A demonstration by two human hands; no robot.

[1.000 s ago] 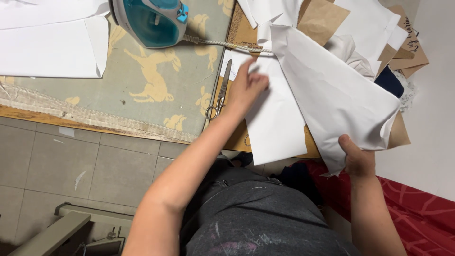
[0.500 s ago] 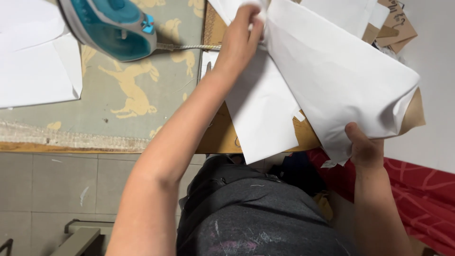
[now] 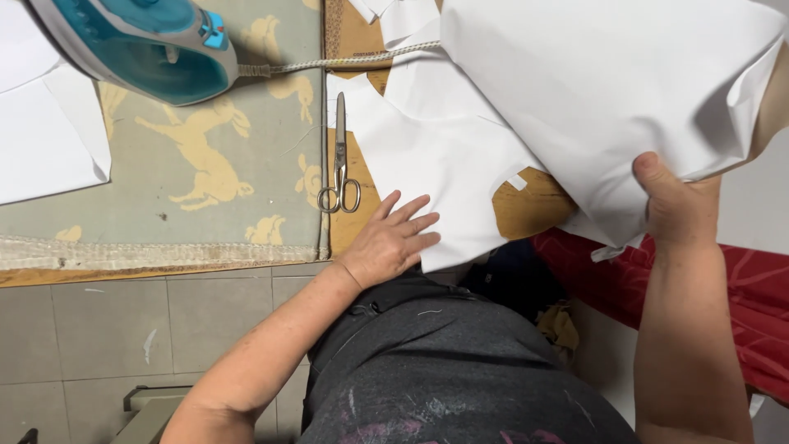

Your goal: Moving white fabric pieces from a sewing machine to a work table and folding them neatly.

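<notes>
My left hand (image 3: 393, 238) lies flat with fingers spread on the lower edge of a white cut fabric piece (image 3: 436, 164) near the table's front edge. My right hand (image 3: 674, 205) grips the lower edge of a large white fabric sheet (image 3: 600, 90), lifted above the table at the right. Metal scissors (image 3: 339, 160) lie shut just left of my left hand, blades pointing away from me.
A teal and white iron (image 3: 136, 45) rests at the top left on a grey-green ironing cover with tan animal prints (image 3: 205, 164); its braided cord (image 3: 345, 62) runs right. White paper (image 3: 45, 140) lies far left. Red cloth (image 3: 748, 304) hangs at the right.
My left hand has come down from the far part of the fabric to its near edge. The view has shifted, and my right hand has raised the big sheet higher.
</notes>
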